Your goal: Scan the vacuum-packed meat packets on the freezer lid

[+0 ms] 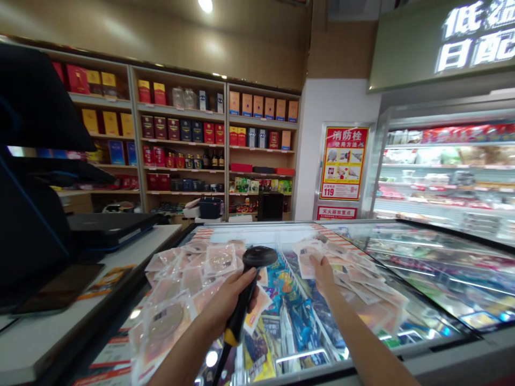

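Forearms (187, 348) extended | left hand (226, 298) gripping scanner (242, 308) | right hand (323, 274) pinching packet (306, 261)

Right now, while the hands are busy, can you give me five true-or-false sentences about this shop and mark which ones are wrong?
1. The left hand holds a black scanner. True.

2. The right hand is empty. False: it holds a pale packet.

3. More packets lie to both sides of the black scanner, on the glass-topped case. True.

4. The poster on the white wall is all blue. False: it is mostly red and yellow.

5. A blue bag shows through the glass. True.
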Tool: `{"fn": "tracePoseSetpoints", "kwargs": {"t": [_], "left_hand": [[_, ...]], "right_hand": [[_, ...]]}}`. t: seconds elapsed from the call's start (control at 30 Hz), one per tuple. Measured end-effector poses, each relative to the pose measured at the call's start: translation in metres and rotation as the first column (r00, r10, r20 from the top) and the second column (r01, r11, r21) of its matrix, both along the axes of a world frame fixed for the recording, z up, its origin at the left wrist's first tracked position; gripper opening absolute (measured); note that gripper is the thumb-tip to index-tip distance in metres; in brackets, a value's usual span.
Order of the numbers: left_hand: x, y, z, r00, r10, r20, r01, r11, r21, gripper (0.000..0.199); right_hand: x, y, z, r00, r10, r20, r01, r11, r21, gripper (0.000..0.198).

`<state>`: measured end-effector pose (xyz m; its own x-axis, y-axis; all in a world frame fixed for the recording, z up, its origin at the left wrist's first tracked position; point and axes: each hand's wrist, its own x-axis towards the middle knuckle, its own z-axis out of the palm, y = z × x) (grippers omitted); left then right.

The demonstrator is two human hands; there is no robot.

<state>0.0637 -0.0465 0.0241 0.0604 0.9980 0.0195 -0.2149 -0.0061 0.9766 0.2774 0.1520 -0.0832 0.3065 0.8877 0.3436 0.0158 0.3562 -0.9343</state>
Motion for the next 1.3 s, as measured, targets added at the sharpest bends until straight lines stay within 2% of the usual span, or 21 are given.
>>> {"fn": "tracePoseSetpoints", "kwargs": {"t": [0.1,0.23,0.53,0.67,0.8,0.9,1.07,1.13,1.3], "left_hand": [[0.004,0.002,-0.001,0.999,-0.043,0.002,0.043,0.999,0.005,0.03],[0.008,0.005,-0.005,0.997,-0.082,0.004,0.082,0.997,-0.004,0.03],[0.007,0.004,-0.005,0.997,-0.074,0.009,0.074,0.997,-0.01,0.028],[0.005,0.004,-0.002,0.999,-0.04,0.032,0.041,0.999,-0.017,0.029],[-0.005,0.005,-0.002,0.998,0.049,0.027,-0.047,0.998,-0.041,0.029],[-0.016,0.005,-0.004,0.996,0.09,0.005,-0.09,0.995,-0.045,0.031],[-0.029,0.0,-0.005,0.99,0.139,0.01,-0.138,0.988,-0.074,0.029],[-0.032,-0.003,-0.005,0.985,0.169,0.025,-0.167,0.984,-0.066,0.028],[-0.042,-0.003,-0.009,0.978,0.205,0.028,-0.203,0.977,-0.071,0.027]], "right_hand": [[-0.005,-0.003,0.003,0.994,0.048,-0.096,-0.051,0.998,-0.024,0.04],[-0.007,-0.006,0.007,0.988,0.056,-0.145,-0.062,0.998,-0.034,0.039],[-0.004,0.0,0.007,0.983,0.066,-0.17,-0.069,0.998,-0.009,0.042],[-0.004,0.0,0.006,0.997,0.028,-0.075,-0.031,0.999,-0.039,0.041],[-0.014,-0.005,0.01,0.999,-0.017,0.031,0.019,0.997,-0.08,0.038],[-0.034,-0.008,0.011,0.996,0.008,0.084,-0.002,0.998,-0.071,0.034],[-0.084,-0.013,0.006,0.978,0.187,0.093,-0.182,0.982,-0.056,0.035],[-0.1,-0.016,0.003,0.967,0.224,0.121,-0.217,0.974,-0.069,0.034],[-0.117,-0.019,0.0,0.917,0.119,0.38,-0.123,0.992,-0.013,0.024]]}}
